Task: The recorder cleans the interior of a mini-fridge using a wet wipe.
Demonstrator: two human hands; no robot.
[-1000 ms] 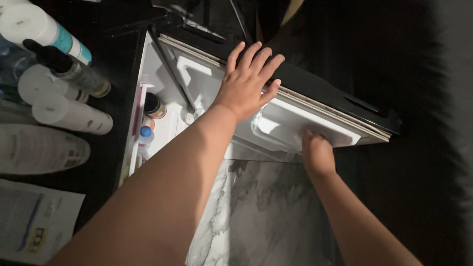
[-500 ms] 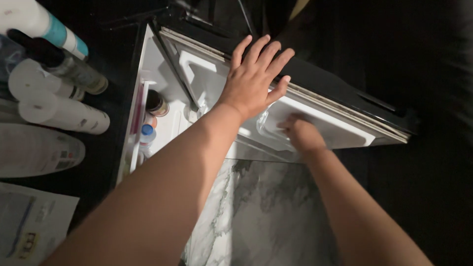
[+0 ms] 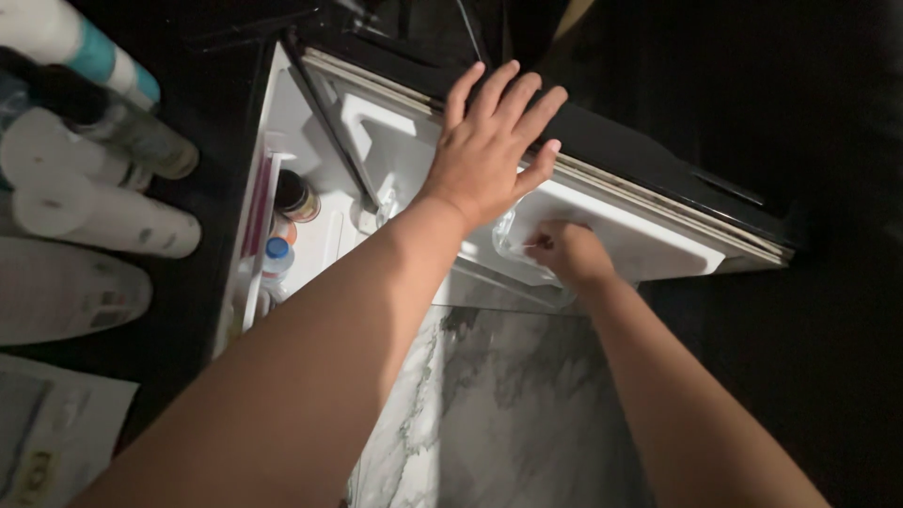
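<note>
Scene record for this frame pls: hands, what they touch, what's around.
left hand: flat, fingers spread, on the top edge of the open fridge door
right hand: curled at the clear door shelf, grip unclear
fridge interior: lit, small bottle with blue cap, dark jar
left side: white tubes on dark top
floor: marble pattern

We look steeply down from one head-worn camera, close over our own arms, onto an open mini fridge door (image 3: 602,212) at twelve o'clock and marble floor (image 3: 489,414) at six.
</note>
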